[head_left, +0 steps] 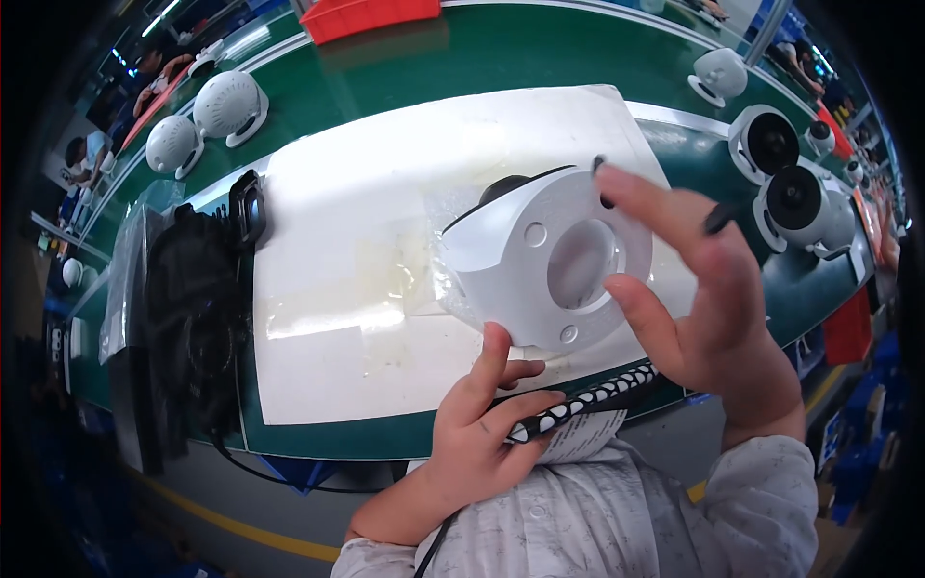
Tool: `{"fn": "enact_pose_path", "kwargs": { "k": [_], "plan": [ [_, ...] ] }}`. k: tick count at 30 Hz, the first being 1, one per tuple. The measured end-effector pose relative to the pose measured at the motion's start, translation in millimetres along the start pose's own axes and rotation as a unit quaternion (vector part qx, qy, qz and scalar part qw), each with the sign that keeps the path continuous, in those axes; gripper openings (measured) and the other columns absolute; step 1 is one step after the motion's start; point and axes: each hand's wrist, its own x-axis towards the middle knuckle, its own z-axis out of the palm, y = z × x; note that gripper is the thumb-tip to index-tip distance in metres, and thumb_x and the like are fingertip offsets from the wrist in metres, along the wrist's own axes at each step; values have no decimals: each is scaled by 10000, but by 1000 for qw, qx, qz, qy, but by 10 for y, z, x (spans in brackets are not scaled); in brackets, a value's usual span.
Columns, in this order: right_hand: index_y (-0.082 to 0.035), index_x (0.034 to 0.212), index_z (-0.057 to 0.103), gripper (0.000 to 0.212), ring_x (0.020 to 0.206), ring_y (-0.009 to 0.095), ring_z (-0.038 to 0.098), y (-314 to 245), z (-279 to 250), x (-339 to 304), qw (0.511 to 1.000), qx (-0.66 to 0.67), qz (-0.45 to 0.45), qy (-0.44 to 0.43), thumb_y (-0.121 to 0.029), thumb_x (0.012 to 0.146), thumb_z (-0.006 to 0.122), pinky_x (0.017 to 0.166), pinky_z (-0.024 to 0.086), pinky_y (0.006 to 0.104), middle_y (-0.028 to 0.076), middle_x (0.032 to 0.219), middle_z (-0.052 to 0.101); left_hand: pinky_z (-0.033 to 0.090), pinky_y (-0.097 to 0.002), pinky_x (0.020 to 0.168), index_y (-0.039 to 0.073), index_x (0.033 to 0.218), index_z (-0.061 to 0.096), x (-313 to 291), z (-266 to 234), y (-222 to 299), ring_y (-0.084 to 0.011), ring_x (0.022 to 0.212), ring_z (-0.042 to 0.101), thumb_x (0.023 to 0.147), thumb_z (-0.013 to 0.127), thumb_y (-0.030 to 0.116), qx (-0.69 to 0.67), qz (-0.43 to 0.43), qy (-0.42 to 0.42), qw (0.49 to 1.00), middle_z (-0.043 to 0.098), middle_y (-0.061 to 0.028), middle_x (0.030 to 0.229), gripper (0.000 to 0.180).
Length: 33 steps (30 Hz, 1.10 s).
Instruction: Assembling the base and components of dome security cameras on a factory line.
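On its side lies a white device that looks like a small desk fan, its round base turned toward me. The base has a round recess and small circular marks; one spot near the rim is dark. My left hand touches the lower edge with a raised finger. Its other fingers close on a black-and-white patterned strip, beside a printed white paper. My right hand is over the base's right side, thumb and index finger spread apart. Small dark bits at two of its fingers are too unclear to name.
Under the device lies a white sheet on the green bench. Black cloth-like things and clear plastic sit at left. Similar white devices stand at far left and right. A red bin is at the back.
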Motion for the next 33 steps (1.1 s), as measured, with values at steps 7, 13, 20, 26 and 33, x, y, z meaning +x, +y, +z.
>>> {"fn": "enact_pose_path", "kwargs": {
  "k": [7,13,20,26,33],
  "plan": [
    [-15,1216,178,593,995,248,492,56,199,178,972,186,92,111,69,742,524,850,366,308,98,856,539,492,-273,655,9,815,592,14,10,-26,-250,843,594,598,659,-42,0,27,-12,1000,143,-262,1335,233],
    [-11,1202,238,539,1032,244,488,-18,230,275,916,335,215,52,56,749,523,848,373,305,85,811,570,494,-279,674,7,820,594,10,-6,-22,-249,856,591,607,665,-35,-5,14,-17,1000,145,-258,1335,228],
    [9,1187,259,508,1037,257,509,-37,187,187,996,41,72,45,42,751,517,959,219,377,80,835,615,489,-274,694,13,823,595,10,-12,-15,-240,856,592,611,671,-28,-14,7,-22,1000,157,-248,1337,229],
    [-1,1145,333,449,1017,255,525,-45,148,147,998,15,36,42,32,738,521,973,165,413,89,884,617,468,-274,644,47,822,599,2,36,-12,-222,800,594,575,641,15,-23,1,19,1000,283,-230,1298,253],
    [-88,1049,469,376,1152,318,385,-354,0,135,983,-102,106,-114,-41,696,588,995,81,465,147,1138,488,471,-275,646,37,813,591,10,20,10,-228,792,597,582,630,12,-33,3,31,999,279,-234,1297,235]
  ]
}}
